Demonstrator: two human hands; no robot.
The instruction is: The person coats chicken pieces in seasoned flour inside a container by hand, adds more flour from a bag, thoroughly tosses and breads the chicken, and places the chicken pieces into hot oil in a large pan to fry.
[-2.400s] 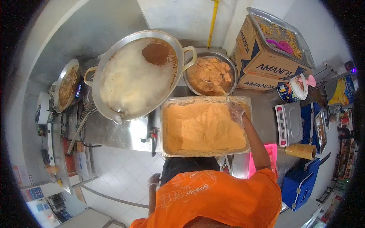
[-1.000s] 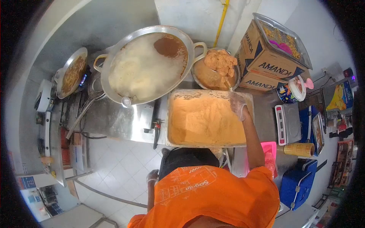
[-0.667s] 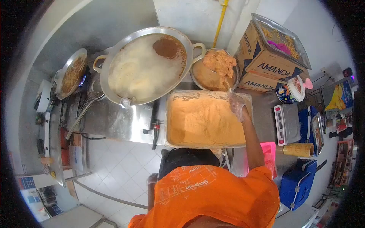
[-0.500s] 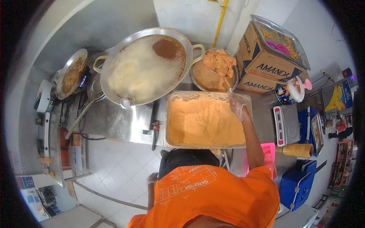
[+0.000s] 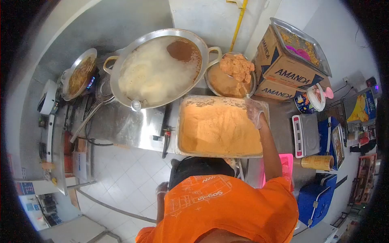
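My right hand [image 5: 255, 114], in a clear plastic glove, is closed around the thin handle [image 5: 246, 91] of a long-handled scoop. A heap of wet, batter-coated meat pieces [image 5: 238, 68] hides the scoop's head. This heap sits over a round metal bowl [image 5: 209, 82] of thin brown batter. Just below the hand lies a rectangular metal tray [image 5: 219, 155] filled with orange flour [image 5: 219, 125]. My left hand [image 5: 162, 188], also gloved, hangs low beside my body above the floor, away from the counter; its fingers are too small to make out.
A large two-handled pan [image 5: 113, 87] of foaming oil stands left of the bowl, a thermometer [image 5: 136, 105] at its rim. Long-handled strainers [image 5: 91, 115] and a second pan [image 5: 94, 52] are further left. Cardboard boxes [image 5: 279, 75], a scale [image 5: 308, 129] and a pink container [image 5: 285, 164] are on the right.
The whole view has shifted slightly. My right hand still holds the loaded scoop over the bowl, and the heap stays about the same; my left hand remains low.
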